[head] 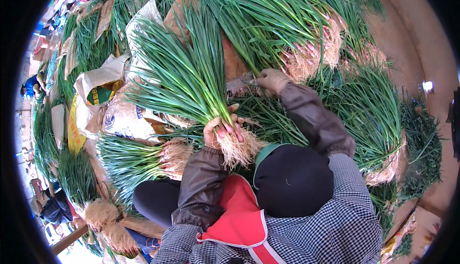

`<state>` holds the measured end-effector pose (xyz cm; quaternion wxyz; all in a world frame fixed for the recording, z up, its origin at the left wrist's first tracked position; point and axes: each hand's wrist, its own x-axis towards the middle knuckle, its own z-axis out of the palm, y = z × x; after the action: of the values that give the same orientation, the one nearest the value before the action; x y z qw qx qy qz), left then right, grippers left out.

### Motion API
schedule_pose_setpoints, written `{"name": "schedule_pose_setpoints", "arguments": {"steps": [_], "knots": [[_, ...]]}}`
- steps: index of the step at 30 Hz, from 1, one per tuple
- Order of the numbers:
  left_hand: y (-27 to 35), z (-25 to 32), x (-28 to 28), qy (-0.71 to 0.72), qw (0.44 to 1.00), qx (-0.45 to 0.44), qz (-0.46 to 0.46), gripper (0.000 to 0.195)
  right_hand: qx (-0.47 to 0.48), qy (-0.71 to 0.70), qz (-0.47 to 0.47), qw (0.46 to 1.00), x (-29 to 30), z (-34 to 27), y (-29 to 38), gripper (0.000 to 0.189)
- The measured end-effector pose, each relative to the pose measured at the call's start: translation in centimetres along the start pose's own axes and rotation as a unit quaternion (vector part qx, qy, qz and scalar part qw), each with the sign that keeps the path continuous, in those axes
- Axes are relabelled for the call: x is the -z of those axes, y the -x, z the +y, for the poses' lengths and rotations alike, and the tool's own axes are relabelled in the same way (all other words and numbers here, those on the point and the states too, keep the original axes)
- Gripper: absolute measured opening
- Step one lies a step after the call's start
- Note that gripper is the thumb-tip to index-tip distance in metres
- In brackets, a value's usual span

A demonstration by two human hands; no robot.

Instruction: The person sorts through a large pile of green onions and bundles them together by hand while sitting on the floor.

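My left hand is wrapped around the lower stems of a thick bunch of green garlic. Its pale roots hang down toward me, and its long leaves fan out away from me. My right hand, further off to the right, has its fingers closed around the lower end of a thin green garlic stalk. The fingertips there are partly hidden. Just beyond that hand lies a large heap of green garlic with pinkish stem bases and tangled roots. Dark brown sleeve covers are on both my forearms.
Another rooted bunch lies at left, near my dark-clad knee. Printed woven sacks stand behind it. More garlic is piled at right, beside a bare concrete floor. Other people are at the far left.
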<state>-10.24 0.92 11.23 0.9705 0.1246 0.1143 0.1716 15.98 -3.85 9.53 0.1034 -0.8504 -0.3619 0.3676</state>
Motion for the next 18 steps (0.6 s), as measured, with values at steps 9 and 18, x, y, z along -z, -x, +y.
{"name": "schedule_pose_setpoints", "arguments": {"steps": [9,18], "knots": [[-0.9,-1.3,-0.3,0.026,0.994,0.080,-0.062,0.054,0.266,-0.162,0.047,0.949,-3.1,-0.3,8.0,0.038],[-1.0,-2.7,0.0,0.017,0.999,0.019,0.034,0.049,0.189,-0.483,-0.318,0.794,-5.7,-0.3,5.9,0.034]]}}
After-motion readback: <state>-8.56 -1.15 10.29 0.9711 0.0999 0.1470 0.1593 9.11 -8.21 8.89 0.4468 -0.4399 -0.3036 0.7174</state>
